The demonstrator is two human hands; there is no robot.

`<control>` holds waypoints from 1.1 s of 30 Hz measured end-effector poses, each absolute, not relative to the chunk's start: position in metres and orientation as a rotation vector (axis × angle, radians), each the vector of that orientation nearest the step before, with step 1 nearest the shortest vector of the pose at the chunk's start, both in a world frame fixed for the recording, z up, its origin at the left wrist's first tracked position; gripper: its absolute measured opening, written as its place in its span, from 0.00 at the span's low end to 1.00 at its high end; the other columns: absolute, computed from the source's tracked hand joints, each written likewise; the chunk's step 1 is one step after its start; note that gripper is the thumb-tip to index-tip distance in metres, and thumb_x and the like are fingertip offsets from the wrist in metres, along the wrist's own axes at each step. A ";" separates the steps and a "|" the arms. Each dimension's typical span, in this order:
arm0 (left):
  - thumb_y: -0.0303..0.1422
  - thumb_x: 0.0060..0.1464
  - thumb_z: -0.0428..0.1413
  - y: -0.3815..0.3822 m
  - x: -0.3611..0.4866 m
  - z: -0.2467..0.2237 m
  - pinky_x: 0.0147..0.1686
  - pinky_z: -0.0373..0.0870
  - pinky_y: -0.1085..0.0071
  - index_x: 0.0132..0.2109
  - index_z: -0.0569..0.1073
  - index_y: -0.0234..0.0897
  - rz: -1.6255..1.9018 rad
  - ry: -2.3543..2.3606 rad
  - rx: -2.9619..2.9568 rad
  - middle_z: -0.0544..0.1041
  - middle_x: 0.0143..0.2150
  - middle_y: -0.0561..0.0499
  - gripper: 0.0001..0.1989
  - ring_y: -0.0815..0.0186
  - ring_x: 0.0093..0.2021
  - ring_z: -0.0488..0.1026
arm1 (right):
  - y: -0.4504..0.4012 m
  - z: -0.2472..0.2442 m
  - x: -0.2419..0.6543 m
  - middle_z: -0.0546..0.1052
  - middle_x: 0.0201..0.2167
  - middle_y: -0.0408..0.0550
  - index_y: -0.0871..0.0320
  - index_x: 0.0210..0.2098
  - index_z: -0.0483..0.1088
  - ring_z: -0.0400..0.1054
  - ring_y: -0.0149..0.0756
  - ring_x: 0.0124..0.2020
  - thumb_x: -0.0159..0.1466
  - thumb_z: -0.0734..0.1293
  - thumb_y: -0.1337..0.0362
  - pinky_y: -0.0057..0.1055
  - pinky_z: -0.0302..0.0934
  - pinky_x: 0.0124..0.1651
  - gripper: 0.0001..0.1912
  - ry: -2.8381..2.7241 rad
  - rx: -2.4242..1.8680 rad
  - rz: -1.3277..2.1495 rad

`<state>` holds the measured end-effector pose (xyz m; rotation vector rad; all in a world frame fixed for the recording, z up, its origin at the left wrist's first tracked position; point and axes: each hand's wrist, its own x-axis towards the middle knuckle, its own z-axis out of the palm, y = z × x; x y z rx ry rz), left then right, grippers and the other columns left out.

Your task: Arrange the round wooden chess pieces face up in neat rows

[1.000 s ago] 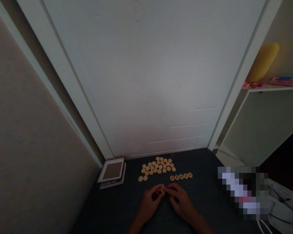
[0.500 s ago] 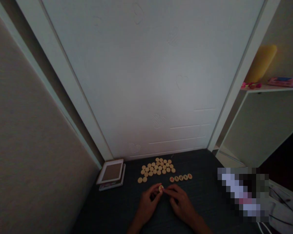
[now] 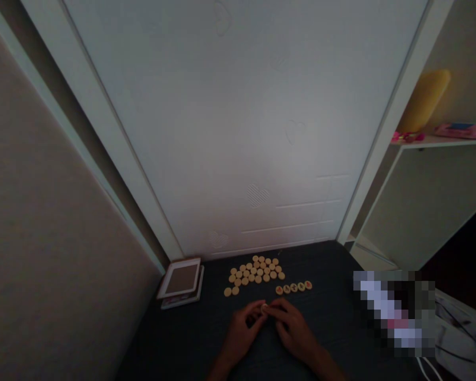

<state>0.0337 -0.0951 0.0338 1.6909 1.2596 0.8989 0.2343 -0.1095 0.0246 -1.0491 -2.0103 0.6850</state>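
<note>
Between my two hands is a small round xiangqi piece (image 3: pixel 264 308), tilted and partly covered by fingers. My left hand (image 3: pixel 243 328) pinches it from the left between thumb and fingers. From the right, the fingertips of my right hand (image 3: pixel 292 327) close on the same piece. Just beyond my right hand, a short row of xiangqi pieces (image 3: pixel 294 287) lies with red and dark characters facing up. Farther back and to the left is a loose group of plain-looking pale pieces (image 3: pixel 253 271), with two of them set apart at its near left end.
All of this rests on a dark table (image 3: pixel 190 344) against a white panel (image 3: pixel 238 132) with heart patterns. A stacked pair of framed, flat items (image 3: pixel 182 280) lies at the back left. On the right are a blurred-out object (image 3: pixel 392 315), white cables and a shelf (image 3: pixel 444 142).
The held piece has turned, so its red-marked face no longer shows clearly. My right hand's fingers have come closer to my left hand, over the piece. The pieces on the table stay put.
</note>
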 end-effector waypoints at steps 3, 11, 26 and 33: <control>0.41 0.57 0.60 -0.095 0.034 0.033 0.42 0.74 0.69 0.53 0.78 0.42 0.897 1.247 1.687 0.85 0.39 0.50 0.18 0.61 0.38 0.80 | -0.108 0.022 0.234 0.75 0.52 0.48 0.47 0.58 0.71 0.71 0.37 0.54 0.60 0.59 0.78 0.36 0.66 0.59 0.31 -1.982 -1.059 0.693; 0.41 0.58 0.59 -0.097 0.035 0.043 0.38 0.72 0.70 0.50 0.78 0.41 0.929 1.222 1.685 0.84 0.37 0.51 0.15 0.62 0.36 0.79 | -0.106 0.024 0.231 0.79 0.49 0.49 0.51 0.55 0.73 0.74 0.39 0.51 0.67 0.61 0.71 0.37 0.68 0.56 0.20 -1.870 -1.010 0.692; 0.45 0.57 0.60 -0.094 0.034 0.041 0.38 0.72 0.69 0.46 0.82 0.42 0.894 1.269 1.760 0.84 0.38 0.49 0.15 0.60 0.36 0.77 | -0.103 0.017 0.230 0.82 0.40 0.48 0.53 0.46 0.77 0.78 0.39 0.40 0.68 0.66 0.52 0.33 0.72 0.46 0.14 -1.754 -1.116 0.751; 0.48 0.58 0.58 -0.095 0.035 0.042 0.39 0.73 0.68 0.45 0.81 0.41 0.899 1.313 1.728 0.84 0.38 0.49 0.18 0.60 0.36 0.78 | -0.101 0.010 0.229 0.81 0.41 0.48 0.53 0.47 0.75 0.77 0.38 0.40 0.69 0.65 0.55 0.33 0.72 0.47 0.12 -1.778 -1.140 0.708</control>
